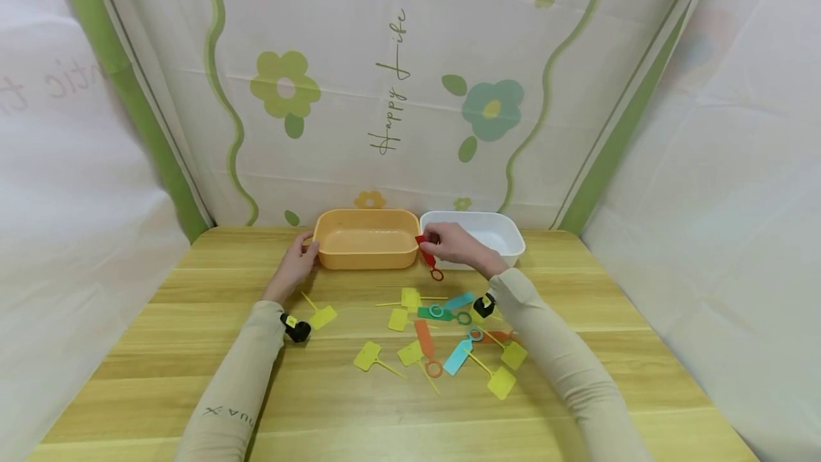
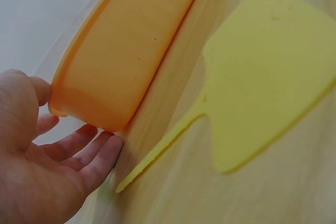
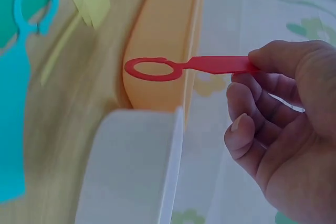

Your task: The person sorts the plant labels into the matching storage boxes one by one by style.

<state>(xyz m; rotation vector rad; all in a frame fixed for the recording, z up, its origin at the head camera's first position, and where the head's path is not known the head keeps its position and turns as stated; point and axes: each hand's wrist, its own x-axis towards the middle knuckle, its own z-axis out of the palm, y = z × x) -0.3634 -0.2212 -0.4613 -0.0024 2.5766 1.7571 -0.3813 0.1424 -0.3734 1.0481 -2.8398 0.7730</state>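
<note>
Head view gives us the red tag (image 1: 428, 258) beside the adjoining orange bin (image 1: 368, 260) and white bin (image 1: 513, 237). Right wrist adds right hand's (image 3: 286, 124) thumb-and-finger pinch on it; left wrist, left hand (image 2: 47, 166) holding orange bin's end.

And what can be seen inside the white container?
In the head view, only bare wall and floor show inside the white container. The right hand, pinching a red tag, covers part of its left side; anything behind the hand is hidden.
</note>
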